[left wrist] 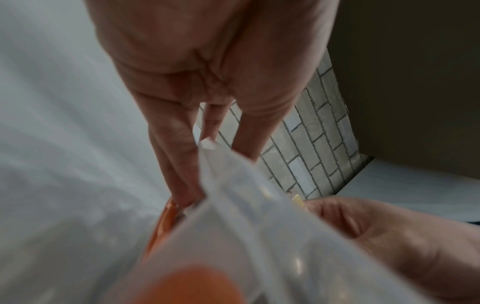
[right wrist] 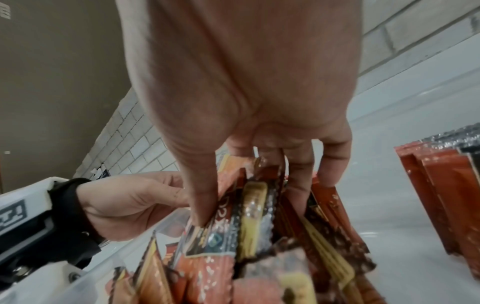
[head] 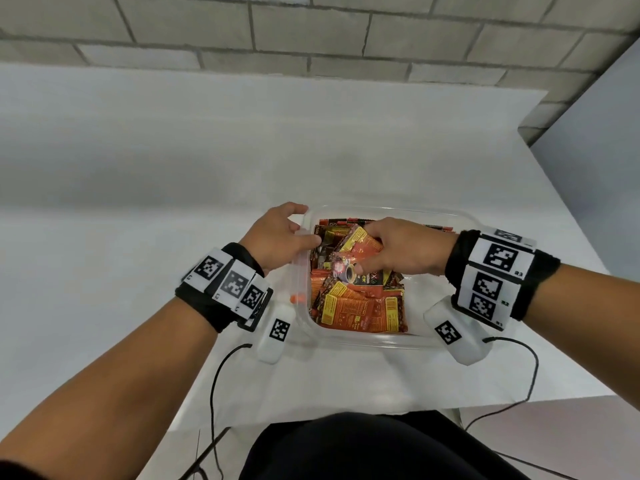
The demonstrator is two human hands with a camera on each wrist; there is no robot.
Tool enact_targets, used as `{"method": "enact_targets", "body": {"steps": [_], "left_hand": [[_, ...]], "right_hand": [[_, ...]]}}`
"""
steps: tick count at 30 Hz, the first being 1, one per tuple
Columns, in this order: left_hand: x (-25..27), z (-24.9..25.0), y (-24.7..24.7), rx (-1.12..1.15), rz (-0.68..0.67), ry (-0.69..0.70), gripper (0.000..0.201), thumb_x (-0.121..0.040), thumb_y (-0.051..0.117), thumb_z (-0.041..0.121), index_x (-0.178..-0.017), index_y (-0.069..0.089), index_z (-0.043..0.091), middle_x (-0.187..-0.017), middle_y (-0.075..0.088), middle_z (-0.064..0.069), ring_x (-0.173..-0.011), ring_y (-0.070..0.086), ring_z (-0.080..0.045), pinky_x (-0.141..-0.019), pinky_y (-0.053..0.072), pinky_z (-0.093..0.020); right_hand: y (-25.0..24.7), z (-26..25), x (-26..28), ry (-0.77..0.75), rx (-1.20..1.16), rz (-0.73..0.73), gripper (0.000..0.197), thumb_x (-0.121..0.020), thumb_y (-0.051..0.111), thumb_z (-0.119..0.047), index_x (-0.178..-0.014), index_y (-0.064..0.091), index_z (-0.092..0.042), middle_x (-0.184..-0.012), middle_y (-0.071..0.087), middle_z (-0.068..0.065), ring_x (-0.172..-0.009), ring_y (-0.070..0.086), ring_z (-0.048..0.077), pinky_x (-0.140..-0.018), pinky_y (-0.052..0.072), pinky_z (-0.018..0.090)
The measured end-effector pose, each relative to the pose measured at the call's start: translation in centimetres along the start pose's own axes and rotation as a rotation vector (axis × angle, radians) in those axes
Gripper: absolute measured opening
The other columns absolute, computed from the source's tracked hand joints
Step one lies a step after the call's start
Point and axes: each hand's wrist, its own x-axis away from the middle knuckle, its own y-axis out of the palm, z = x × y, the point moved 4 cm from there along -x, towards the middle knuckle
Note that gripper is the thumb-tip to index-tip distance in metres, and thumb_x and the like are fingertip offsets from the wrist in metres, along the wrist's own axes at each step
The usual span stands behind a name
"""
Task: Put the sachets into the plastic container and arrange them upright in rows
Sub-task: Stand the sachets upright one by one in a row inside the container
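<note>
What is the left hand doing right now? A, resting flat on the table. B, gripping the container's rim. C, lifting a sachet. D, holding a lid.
B: the left hand grips the rim of the plastic container while the right hand holds sachets.

White table (head: 138, 168) against grey block wall (head: 311, 36)

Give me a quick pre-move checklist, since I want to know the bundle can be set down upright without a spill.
1. Right hand grips a bundle of sachets between thumb and fingers: ok.
2. Left hand holds the plastic container at its left rim, steadying it: ok.
3. Bundle is over the container, not the table: ok.
4. Loose sachets in the near part stand upright: not ok, they lie flat.
5. Free space beneath the bundle: cannot tell.
</note>
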Motion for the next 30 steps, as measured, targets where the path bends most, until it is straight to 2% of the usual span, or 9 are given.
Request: {"method": "enact_targets", "body": {"steps": [4,7,10,13,15,20,23,27,30], "left_hand": [[0.0,0.0,0.0,0.02,-0.006,-0.009,0.062,-0.083,0.074,0.017,-0.137,0.045,0.017,-0.091,0.06,0.001,-0.088,0.065,-0.023,-0.082,0.057,-0.045],[0.1,-0.1,0.0,0.02,-0.006,-0.009,0.062,-0.083,0.073,0.018,-0.138,0.045,0.017,-0.094,0.06,-0.001,-0.09,0.065,-0.024,-0.081,0.057,-0.045],[0.1,-0.1,0.0,0.012,-0.004,-0.008,0.062,-0.083,0.073,0.019,-0.137,0.045,0.018,-0.095,0.06,-0.001,-0.09,0.065,-0.023,-0.078,0.057,-0.042],[0.2,-0.1,0.0,0.008,0.001,-0.006,0.06,-0.084,0.073,0.018,-0.137,0.044,0.018,-0.091,0.059,0.002,-0.083,0.063,-0.018,-0.076,0.057,-0.038],[0.2,-0.1,0.0,0.016,0.002,-0.009,0.059,-0.084,0.072,0.018,-0.136,0.045,0.018,-0.091,0.06,0.001,-0.083,0.064,-0.019,-0.077,0.058,-0.04],[0.2,-0.2,0.0,0.04,-0.001,-0.017,0.061,-0.083,0.073,0.017,-0.136,0.045,0.016,-0.1,0.061,-0.008,-0.09,0.066,-0.026,-0.079,0.057,-0.046],[0.2,-0.3,0.1,0.047,-0.002,-0.02,0.061,-0.083,0.074,0.017,-0.136,0.045,0.016,-0.101,0.061,-0.009,-0.089,0.065,-0.026,-0.078,0.058,-0.045],[0.1,-0.3,0.1,0.053,-0.007,-0.026,0.061,-0.083,0.074,0.017,-0.137,0.045,0.016,-0.097,0.06,-0.004,-0.088,0.065,-0.025,-0.079,0.057,-0.047],[0.1,-0.4,0.1,0.05,-0.006,-0.027,0.062,-0.083,0.074,0.017,-0.137,0.045,0.017,-0.099,0.06,-0.005,-0.09,0.066,-0.025,-0.08,0.057,-0.047]], "right_hand": [[-0.5,0.2,0.3,-0.048,0.033,0.033,0.044,-0.084,0.07,-0.034,-0.116,0.056,-0.008,-0.085,0.06,-0.005,-0.074,0.057,0.013,-0.065,0.046,0.028],[-1.6,0.3,0.8,-0.091,-0.083,0.13,0.028,-0.084,0.069,-0.03,-0.107,0.061,-0.016,-0.096,0.069,-0.003,-0.088,0.066,0.016,-0.081,0.053,0.035],[-2.9,0.4,1.0,-0.133,-0.274,0.232,0.026,-0.087,0.067,-0.024,-0.111,0.059,-0.016,-0.105,0.069,-0.002,-0.093,0.067,0.014,-0.09,0.053,0.038],[-3.8,0.2,1.6,-0.18,-0.487,0.293,0.025,-0.089,0.063,-0.013,-0.114,0.058,-0.014,-0.108,0.07,0.002,-0.098,0.067,0.017,-0.094,0.05,0.038],[-3.8,-0.3,2.2,-0.207,-0.541,0.229,0.027,-0.089,0.062,-0.011,-0.115,0.058,-0.013,-0.108,0.07,0.002,-0.098,0.068,0.017,-0.091,0.051,0.034],[-0.1,-1.3,2.8,-0.195,-0.258,-0.057,0.028,-0.087,0.066,-0.021,-0.114,0.058,-0.015,-0.106,0.07,0.001,-0.093,0.068,0.016,-0.083,0.054,0.032],[1.7,-1.2,2.2,-0.178,0.036,-0.092,0.026,-0.088,0.066,-0.028,-0.107,0.056,-0.014,-0.097,0.066,0.006,-0.086,0.062,0.024,-0.076,0.051,0.035],[3.1,-1.3,2.1,-0.199,0.212,-0.136,0.05,-0.087,0.066,-0.032,-0.131,0.047,-0.016,-0.117,0.06,-0.004,-0.098,0.058,0.016,-0.079,0.048,0.023],[3.2,-1.7,2.4,-0.239,0.217,-0.104,0.041,-0.087,0.067,-0.027,-0.124,0.052,-0.017,-0.102,0.061,-0.008,-0.08,0.056,0.011,-0.064,0.044,0.018]]}}
